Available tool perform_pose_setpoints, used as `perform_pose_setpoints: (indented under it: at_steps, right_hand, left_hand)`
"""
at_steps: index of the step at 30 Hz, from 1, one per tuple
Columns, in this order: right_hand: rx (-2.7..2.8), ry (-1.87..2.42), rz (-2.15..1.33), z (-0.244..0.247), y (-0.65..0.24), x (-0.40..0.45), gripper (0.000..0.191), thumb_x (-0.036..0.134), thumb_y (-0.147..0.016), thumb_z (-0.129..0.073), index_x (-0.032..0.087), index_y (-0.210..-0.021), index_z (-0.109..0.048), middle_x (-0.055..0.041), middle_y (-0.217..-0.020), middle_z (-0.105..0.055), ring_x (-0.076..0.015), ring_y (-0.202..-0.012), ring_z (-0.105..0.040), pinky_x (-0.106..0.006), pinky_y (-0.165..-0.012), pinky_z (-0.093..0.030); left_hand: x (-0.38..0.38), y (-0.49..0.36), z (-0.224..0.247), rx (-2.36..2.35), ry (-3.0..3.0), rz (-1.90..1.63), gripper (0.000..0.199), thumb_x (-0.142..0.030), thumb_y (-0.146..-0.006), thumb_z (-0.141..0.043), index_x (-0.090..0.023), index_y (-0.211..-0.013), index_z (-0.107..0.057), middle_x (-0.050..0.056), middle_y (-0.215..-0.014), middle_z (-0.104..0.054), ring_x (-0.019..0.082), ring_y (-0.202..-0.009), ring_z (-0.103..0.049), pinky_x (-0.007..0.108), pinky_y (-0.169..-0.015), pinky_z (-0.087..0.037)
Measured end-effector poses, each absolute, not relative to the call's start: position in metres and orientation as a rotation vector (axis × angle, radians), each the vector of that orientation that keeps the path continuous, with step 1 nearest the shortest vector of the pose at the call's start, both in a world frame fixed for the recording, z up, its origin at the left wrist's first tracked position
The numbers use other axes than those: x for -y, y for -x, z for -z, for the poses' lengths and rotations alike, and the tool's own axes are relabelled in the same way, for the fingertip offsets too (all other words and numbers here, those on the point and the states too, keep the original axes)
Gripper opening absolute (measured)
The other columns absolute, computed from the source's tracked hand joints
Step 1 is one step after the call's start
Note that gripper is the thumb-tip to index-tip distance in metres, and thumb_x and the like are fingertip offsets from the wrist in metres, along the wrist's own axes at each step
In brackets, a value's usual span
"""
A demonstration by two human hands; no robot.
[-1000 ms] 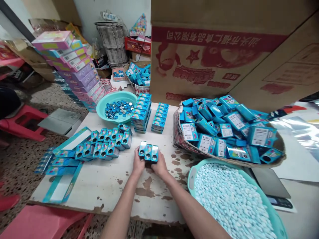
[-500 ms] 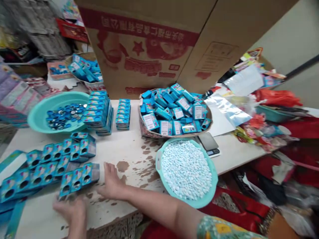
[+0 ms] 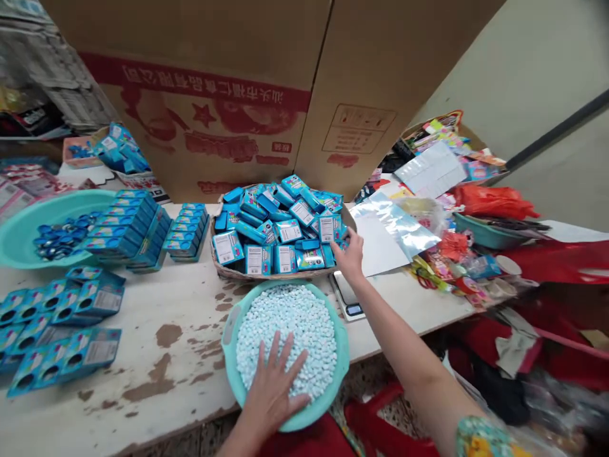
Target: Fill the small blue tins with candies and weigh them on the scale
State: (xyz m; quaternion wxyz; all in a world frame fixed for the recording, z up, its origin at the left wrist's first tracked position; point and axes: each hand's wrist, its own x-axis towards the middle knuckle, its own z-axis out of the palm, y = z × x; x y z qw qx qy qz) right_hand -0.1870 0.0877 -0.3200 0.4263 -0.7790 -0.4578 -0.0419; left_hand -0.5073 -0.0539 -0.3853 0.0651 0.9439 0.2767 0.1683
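Note:
My left hand (image 3: 273,387) rests with its fingers spread on small pale blue and white candies (image 3: 295,317). These fill a turquoise basin (image 3: 231,355) at the table's front edge. At the right rim of a wide cardboard container (image 3: 223,270), my right hand (image 3: 351,255) has its thumb and fingers closed around a small blue box, mostly hidden by the hand. Many similar blue printed boxes (image 3: 285,231) lie heaped in that container. Just below my right hand is a small digital scale (image 3: 347,295).
Blue boxes with round holes (image 3: 88,352) stand in rows at left. Stacked boxes (image 3: 128,225) stand beside a turquoise bowl (image 3: 14,235) of blue caps (image 3: 66,238). A large carton (image 3: 214,82) rises behind. Wrappers and bags (image 3: 476,247) clutter the right side.
Both hands have left the row of holed boxes at left. My left hand has come onto the candies, and my right hand has reached the box heap. The view has swung right.

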Motion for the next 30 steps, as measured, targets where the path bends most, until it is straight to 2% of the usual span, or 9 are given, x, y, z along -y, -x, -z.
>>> perform_pose_setpoints:
  at_steps: [3, 6, 9, 11, 16, 20, 22, 25, 30]
  right_hand:
    - [1.151, 2.073, 0.075, 0.322, 0.155, -0.136, 0.088, 0.05, -0.071, -0.067, 0.01, -0.14, -0.03, -0.0215, -0.13, -0.043, -0.0327, -0.122, -0.04, -0.046, -0.101, -0.037]
    - [1.114, 2.231, -0.012, 0.325, 0.151, -0.165, 0.102, 0.054, -0.063, -0.071, 0.012, -0.143, -0.023, -0.0236, -0.13, -0.042, -0.0398, -0.117, -0.043, -0.052, -0.095, -0.039]
    - [1.056, 2.259, -0.054, 0.328, 0.152, -0.168, 0.107, 0.049, -0.059, -0.073, 0.014, -0.144, -0.019, -0.0238, -0.13, -0.042, -0.0408, -0.113, -0.046, -0.053, -0.092, -0.04]
    - [1.082, 2.167, -0.069, 0.33, 0.151, -0.161, 0.107, 0.044, -0.058, -0.073, 0.011, -0.144, -0.017, -0.0241, -0.131, -0.042, -0.0394, -0.116, -0.045, -0.052, -0.096, -0.038]
    - [1.275, 1.775, -0.049, 0.326, 0.151, -0.134, 0.099, 0.036, -0.06, -0.07, 0.01, -0.141, -0.02, -0.0213, -0.138, -0.036, -0.034, -0.13, -0.034, -0.049, -0.107, -0.03]
    - [1.255, 1.499, -0.234, 0.303, 0.164, -0.093, 0.101, 0.037, -0.058, -0.076, 0.015, -0.141, -0.023, -0.0166, -0.141, -0.036, -0.0283, -0.13, -0.038, -0.046, -0.11, -0.029]
    - [1.126, 1.375, -0.487, 0.294, 0.172, -0.064, 0.098, 0.038, -0.056, -0.08, 0.019, -0.138, -0.029, -0.0131, -0.132, -0.048, -0.0259, -0.119, -0.049, -0.046, -0.105, -0.038]
    - [0.861, 1.246, -0.894, 0.292, 0.186, -0.017, 0.08, 0.039, -0.057, -0.081, 0.022, -0.126, -0.042, -0.0058, -0.107, -0.063, -0.0212, -0.092, -0.062, -0.041, -0.086, -0.051]
    - [0.97, 1.447, -1.115, 0.305, 0.214, 0.05, 0.048, 0.042, -0.061, -0.079, 0.021, -0.1, -0.058, 0.0, -0.083, -0.066, -0.0173, -0.073, -0.062, -0.032, -0.072, -0.051]
  left_hand:
    - [0.046, 0.481, 0.393, -0.884, -2.918, -0.412, 0.067, -0.051, -0.079, -0.059, -0.036, -0.141, -0.039, 0.007, -0.153, -0.028, 0.041, -0.139, -0.019, 0.064, -0.106, -0.015]
    - [0.029, 0.464, 0.403, -1.103, -2.909, -0.476, 0.049, -0.039, -0.082, -0.057, -0.03, -0.13, -0.054, 0.006, -0.144, -0.044, 0.036, -0.135, -0.03, 0.056, -0.107, -0.023]
    - [0.012, 0.45, 0.412, -1.491, -2.799, -0.568, 0.033, -0.03, -0.083, -0.055, -0.022, -0.113, -0.066, 0.009, -0.12, -0.063, 0.031, -0.112, -0.051, 0.046, -0.095, -0.039]
    - [0.004, 0.445, 0.416, -1.677, -2.707, -0.541, 0.028, -0.029, -0.084, -0.054, -0.021, -0.107, -0.068, 0.009, -0.108, -0.067, 0.028, -0.095, -0.057, 0.041, -0.082, -0.043]
    - [-0.003, 0.44, 0.413, -1.884, -2.236, -0.575, 0.026, -0.032, -0.084, -0.052, -0.021, -0.096, -0.071, 0.01, -0.093, -0.068, 0.025, -0.081, -0.059, 0.037, -0.075, -0.042]
    - [-0.004, 0.434, 0.398, -1.81, -1.309, -0.975, 0.015, -0.03, -0.066, -0.069, -0.022, -0.078, -0.071, 0.006, -0.083, -0.066, 0.023, -0.081, -0.058, 0.031, -0.074, -0.041]
    - [-0.003, 0.433, 0.39, -1.688, -0.928, -1.08, 0.017, -0.031, -0.058, -0.074, -0.02, -0.071, -0.067, 0.003, -0.072, -0.063, 0.021, -0.077, -0.058, 0.028, -0.067, -0.042]
    - [0.0, 0.435, 0.382, -1.571, -0.684, -1.086, 0.027, -0.042, -0.063, -0.068, -0.019, -0.077, -0.063, 0.003, -0.069, -0.062, 0.018, -0.065, -0.058, 0.025, -0.053, -0.041]
    - [0.004, 0.44, 0.369, -1.336, -0.429, -1.081, 0.03, -0.046, -0.068, -0.057, -0.017, -0.072, -0.053, 0.003, -0.059, -0.057, 0.016, -0.05, -0.056, 0.023, -0.041, -0.038]
